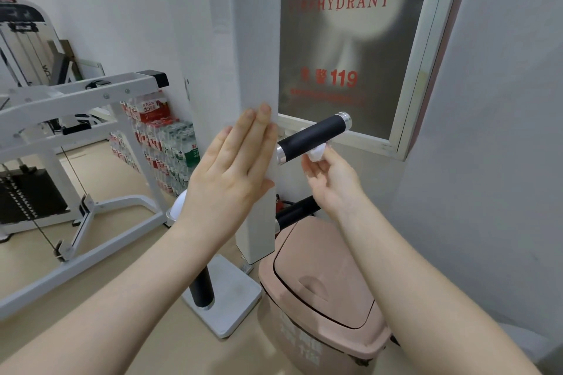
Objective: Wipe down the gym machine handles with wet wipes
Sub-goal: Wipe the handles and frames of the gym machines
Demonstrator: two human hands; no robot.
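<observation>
Your right hand pinches the wipe against the handle's underside; your left hand presses flat, fingers together, on the post.

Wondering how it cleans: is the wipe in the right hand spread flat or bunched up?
Bunched up. The wipe is a small white wad pinched in the right hand, pressed under the black handle.

Black handle, white wipe

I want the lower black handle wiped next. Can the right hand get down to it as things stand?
Probably yes. The right hand, pinching the wipe, hangs just above the lower handle, and nothing lies between them; the pink bin sits below it.
</observation>
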